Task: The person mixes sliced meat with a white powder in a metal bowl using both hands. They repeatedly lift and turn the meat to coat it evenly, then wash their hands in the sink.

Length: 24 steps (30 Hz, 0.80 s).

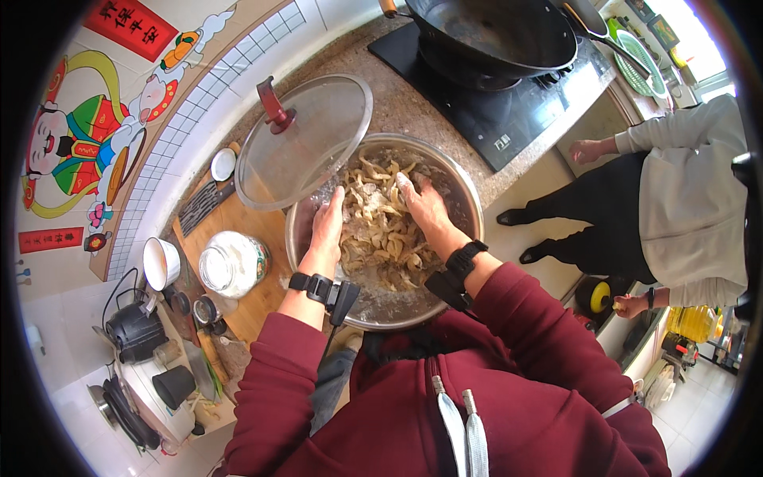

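A wide stainless steel bowl (pixel 473 191) in front of me holds a heap of pale strips of food (pixel 381 238) dusted with white powder; their exact kind is unclear. My left hand (pixel 327 229) is inside the bowl at the left edge of the heap, thumb up, its other fingers mostly hidden. On the right side of the heap is my right hand (pixel 428 208), thumb and fingers spread and coated in powder, the fingertips partly hidden. A glass pan lid (pixel 310 149) with a red handle overlaps the bowl's upper left rim.
A wooden cutting board (pixel 268 229) bears a jar of white powder (pixel 232 265) and a dark-bladed kitchen knife (pixel 202 207). Beyond the bowl, a large wok (pixel 489 36) sits on a black cooktop (pixel 483 119). Another person (pixel 685 203) stands at the right. A white bowl (pixel 161 263) is at the left.
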Available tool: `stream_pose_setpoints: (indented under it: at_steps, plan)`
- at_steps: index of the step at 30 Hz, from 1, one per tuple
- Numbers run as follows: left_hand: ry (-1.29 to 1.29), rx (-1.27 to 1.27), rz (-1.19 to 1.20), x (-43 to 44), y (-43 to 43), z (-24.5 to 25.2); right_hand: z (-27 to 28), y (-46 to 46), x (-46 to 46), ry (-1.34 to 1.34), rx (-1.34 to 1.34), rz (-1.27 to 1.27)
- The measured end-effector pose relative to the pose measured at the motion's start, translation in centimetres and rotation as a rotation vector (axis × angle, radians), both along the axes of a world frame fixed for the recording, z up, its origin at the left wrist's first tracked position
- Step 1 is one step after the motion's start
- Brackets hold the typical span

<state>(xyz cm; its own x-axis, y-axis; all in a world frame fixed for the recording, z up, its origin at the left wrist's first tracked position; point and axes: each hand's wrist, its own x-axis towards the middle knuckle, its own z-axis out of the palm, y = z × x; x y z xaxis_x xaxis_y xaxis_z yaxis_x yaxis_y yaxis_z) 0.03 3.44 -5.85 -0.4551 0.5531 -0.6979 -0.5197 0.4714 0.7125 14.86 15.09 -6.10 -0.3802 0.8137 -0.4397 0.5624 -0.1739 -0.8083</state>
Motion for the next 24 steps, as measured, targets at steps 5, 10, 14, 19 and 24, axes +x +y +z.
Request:
stream_pose_setpoints:
  at_steps: [5, 10, 14, 19, 24]
  plan:
    - [-0.392, 0.057, 0.027, -0.2, 1.9, 1.0, 1.4, 0.7, -0.1, 0.35, -0.55, -0.037]
    - [-0.543, 0.217, -0.007, 0.5, -1.1, 2.2, 2.1, 1.2, 2.2, 0.441, -1.009, 0.094]
    - [-0.542, 0.176, -0.028, 0.4, -3.4, 3.2, 2.7, 0.8, 3.3, 0.405, -1.022, 0.173]
    - [-0.371, 0.477, -0.064, 1.0, -4.4, 4.7, 3.3, 0.0, 4.6, 0.47, -1.054, 0.138]
    - [-0.325, 0.46, -0.09, 1.5, -5.4, 5.7, 3.3, -0.6, 5.9, 0.684, -1.072, 0.202]
